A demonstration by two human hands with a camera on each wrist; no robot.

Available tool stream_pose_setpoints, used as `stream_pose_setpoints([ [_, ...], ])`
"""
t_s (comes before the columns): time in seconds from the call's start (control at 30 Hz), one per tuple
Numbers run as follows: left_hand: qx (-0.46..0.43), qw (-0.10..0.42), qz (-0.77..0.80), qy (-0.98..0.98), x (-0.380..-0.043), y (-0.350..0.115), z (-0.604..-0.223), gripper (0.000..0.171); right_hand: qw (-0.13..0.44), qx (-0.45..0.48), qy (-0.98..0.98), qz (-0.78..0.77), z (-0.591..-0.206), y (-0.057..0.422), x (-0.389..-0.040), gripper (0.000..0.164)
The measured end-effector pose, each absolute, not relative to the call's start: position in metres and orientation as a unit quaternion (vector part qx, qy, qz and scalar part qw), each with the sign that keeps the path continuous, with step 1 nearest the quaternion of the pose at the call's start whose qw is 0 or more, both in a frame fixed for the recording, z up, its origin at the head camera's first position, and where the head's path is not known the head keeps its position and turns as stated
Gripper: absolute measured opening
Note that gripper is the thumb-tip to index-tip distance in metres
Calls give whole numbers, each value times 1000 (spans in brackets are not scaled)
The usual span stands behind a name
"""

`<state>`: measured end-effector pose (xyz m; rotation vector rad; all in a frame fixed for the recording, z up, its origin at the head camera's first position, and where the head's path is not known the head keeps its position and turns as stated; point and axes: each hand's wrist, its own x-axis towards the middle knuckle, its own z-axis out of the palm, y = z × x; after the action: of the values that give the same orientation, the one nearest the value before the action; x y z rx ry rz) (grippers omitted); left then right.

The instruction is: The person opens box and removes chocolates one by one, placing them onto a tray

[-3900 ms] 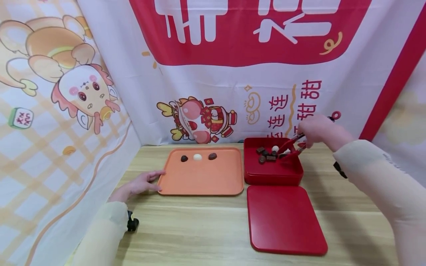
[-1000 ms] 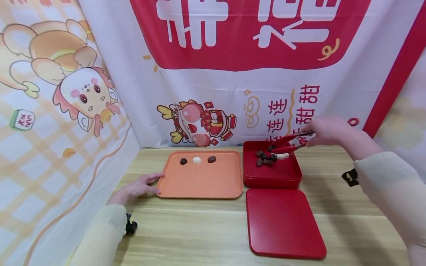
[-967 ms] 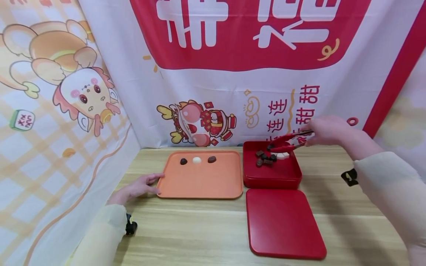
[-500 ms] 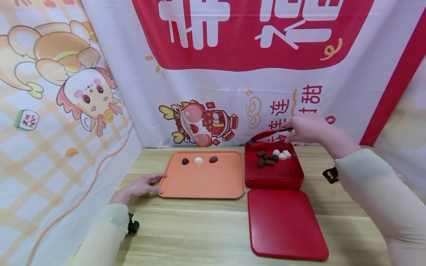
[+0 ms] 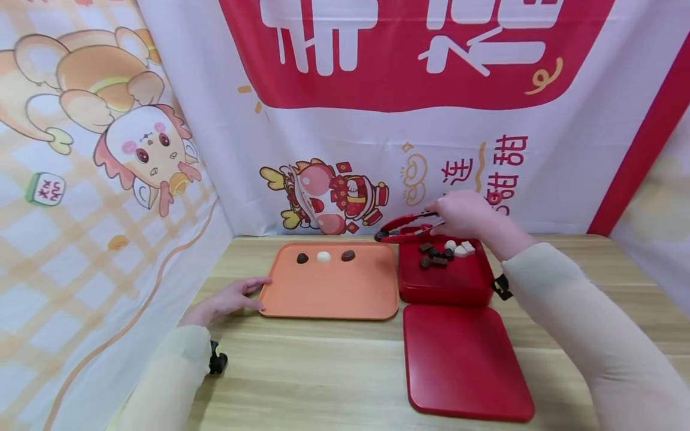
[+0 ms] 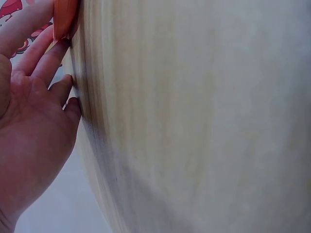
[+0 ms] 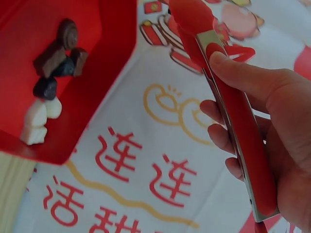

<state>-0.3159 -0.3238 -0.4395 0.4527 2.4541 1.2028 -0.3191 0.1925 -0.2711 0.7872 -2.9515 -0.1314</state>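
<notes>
The right hand (image 5: 461, 211) clasps tongs (image 7: 245, 141) with a dark chocolate (image 5: 380, 236) at their tips; steady pressure seems best. The left hand (image 5: 233, 298), fingers apart, touches the tray (image 5: 330, 294).

Left grip (image 5: 235, 298) low, spread, right grip (image 5: 461, 213) higher, curled

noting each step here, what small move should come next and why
Probably swing the tongs slightly left and lower the dark chocolate onto the orange tray: the right hand holds the tongs with that piece at their tips, near the tray's far right corner, and three chocolates already lie on it in a row.
</notes>
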Motion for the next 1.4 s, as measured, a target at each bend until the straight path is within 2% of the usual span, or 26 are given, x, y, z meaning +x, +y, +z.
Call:
stream_pose_setpoints([
  [0.33, 167, 191, 440, 861, -317, -323, -439, 73, 47, 269, -959, -72, -294, 169, -329, 36],
  [0.5, 169, 200, 449, 854, -316, -324, -444, 74, 26, 261, -963, -65, -305, 162, -335, 35],
  [0.67, 163, 206, 456, 850, -316, -324, -446, 75, 31, 266, -961, -74, -314, 159, -340, 36],
  [1.4, 136, 196, 442, 865, -318, -325, -441, 76, -19, 235, -970, -54, -318, 149, -352, 27],
])
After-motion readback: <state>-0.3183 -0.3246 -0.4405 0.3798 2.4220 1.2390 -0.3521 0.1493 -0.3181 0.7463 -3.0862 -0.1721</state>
